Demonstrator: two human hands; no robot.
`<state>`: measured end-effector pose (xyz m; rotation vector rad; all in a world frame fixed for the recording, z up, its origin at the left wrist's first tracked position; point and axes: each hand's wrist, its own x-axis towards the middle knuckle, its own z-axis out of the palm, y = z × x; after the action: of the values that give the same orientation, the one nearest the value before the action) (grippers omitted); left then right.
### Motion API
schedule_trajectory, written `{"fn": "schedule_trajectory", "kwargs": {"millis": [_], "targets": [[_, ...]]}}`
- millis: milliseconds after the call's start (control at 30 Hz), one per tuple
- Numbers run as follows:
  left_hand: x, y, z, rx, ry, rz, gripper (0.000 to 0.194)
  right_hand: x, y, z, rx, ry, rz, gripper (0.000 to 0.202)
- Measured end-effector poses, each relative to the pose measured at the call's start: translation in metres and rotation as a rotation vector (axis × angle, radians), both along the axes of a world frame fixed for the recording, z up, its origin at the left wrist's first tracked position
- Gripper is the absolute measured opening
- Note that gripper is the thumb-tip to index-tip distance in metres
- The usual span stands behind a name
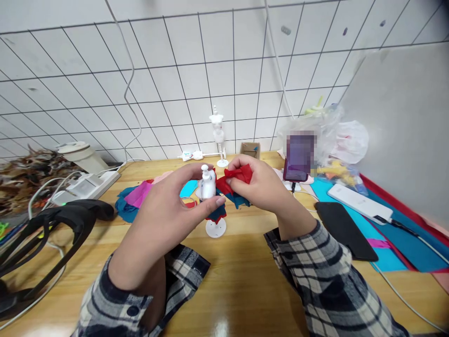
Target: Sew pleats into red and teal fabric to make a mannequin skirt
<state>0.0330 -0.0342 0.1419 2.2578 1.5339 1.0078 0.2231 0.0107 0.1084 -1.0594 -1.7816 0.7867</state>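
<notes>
Glossy light-brown wood forms the desk (242, 285), and over its near edge reach two plaid sleeves (322, 267). Between them, the left hand (168, 210) is half curled around a small white dress form (208, 185), fingers behind it and thumb across its front, with the form's round white base (215, 228) showing below. Just to its right, the right hand (254, 182) is nearly closed, pinching red and dark blue cloth (242, 174) against the form's side; more of these two colours shows beneath the left thumb. At the left edge sits a black plastic frame (84, 213), while on the right a dark phone (345, 231) lies flat beside a white power bank (361, 203), partly over blue sheets (424, 248). Beyond the left hand spreads a pile of blue and pink scraps (138, 194), with a power strip (87, 185) and a whitish tub (84, 157) to its left. Farther right, a second phone (300, 157) stands upright, its screen pixelated, in front of clear plastic bags (315, 121). Near the back stand another white dress form (218, 128) and a small cardboard box (250, 150), before a white tiled wall (175, 70).
</notes>
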Motion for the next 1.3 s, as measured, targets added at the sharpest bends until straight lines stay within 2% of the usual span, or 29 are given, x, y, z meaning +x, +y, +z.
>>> {"fn": "schedule_trajectory", "kwargs": {"millis": [67, 167, 233, 367, 500, 600, 667, 733, 833, 900, 967, 1033, 1100, 1167, 1233, 1300], "targets": [[-0.001, 0.002, -0.001, -0.017, -0.035, -0.023, 0.049, 0.000, -0.001, 0.000, -0.014, -0.001, 0.049, 0.019], [-0.002, 0.003, -0.001, -0.044, -0.069, -0.034, 0.049, -0.001, -0.004, 0.001, -0.004, -0.016, 0.184, 0.041], [-0.002, 0.003, 0.001, -0.057, -0.076, -0.025, 0.047, -0.002, -0.004, 0.003, 0.043, -0.035, 0.200, 0.044], [-0.002, -0.001, 0.006, -0.075, -0.089, -0.017, 0.042, -0.003, -0.002, 0.003, 0.102, -0.081, 0.091, 0.027], [-0.004, 0.000, 0.003, -0.076, -0.105, -0.017, 0.038, 0.002, 0.000, 0.003, 0.137, -0.119, -0.057, 0.034], [-0.006, 0.005, -0.002, -0.054, -0.139, 0.007, 0.042, 0.009, 0.003, 0.005, 0.103, -0.094, -0.073, 0.029], [-0.008, 0.011, -0.004, 0.028, -0.145, 0.065, 0.042, 0.012, 0.005, 0.003, 0.035, -0.035, -0.049, 0.023], [-0.011, 0.019, -0.008, 0.119, -0.133, 0.125, 0.044, 0.014, 0.005, -0.007, -0.088, 0.083, 0.016, 0.025], [-0.014, 0.038, -0.018, 0.182, -0.127, 0.149, 0.052, 0.013, -0.001, -0.042, -0.416, 0.329, 0.175, 0.037], [-0.013, 0.053, -0.029, 0.208, -0.144, 0.134, 0.052, 0.014, -0.009, -0.074, -0.580, 0.379, 0.158, 0.040], [-0.010, 0.067, -0.042, 0.229, -0.195, 0.087, 0.049, 0.018, -0.018, -0.104, -0.631, 0.319, 0.073, 0.041], [-0.006, 0.078, -0.052, 0.257, -0.261, 0.069, 0.048, 0.024, -0.023, -0.126, -0.672, 0.272, 0.069, 0.050], [-0.003, 0.085, -0.059, 0.276, -0.316, 0.060, 0.053, 0.028, -0.024, -0.138, -0.627, 0.171, 0.054, 0.054], [0.000, 0.088, -0.060, 0.276, -0.339, 0.052, 0.062, 0.030, -0.022, -0.141, -0.541, 0.076, 0.044, 0.053], [0.000, 0.083, -0.057, 0.270, -0.324, 0.071, 0.070, 0.029, -0.020, -0.140, -0.475, 0.023, 0.053, 0.052], [-0.002, 0.071, -0.052, 0.285, -0.294, 0.154, 0.070, 0.026, -0.019, -0.139, -0.463, 0.005, 0.061, 0.051]]}}
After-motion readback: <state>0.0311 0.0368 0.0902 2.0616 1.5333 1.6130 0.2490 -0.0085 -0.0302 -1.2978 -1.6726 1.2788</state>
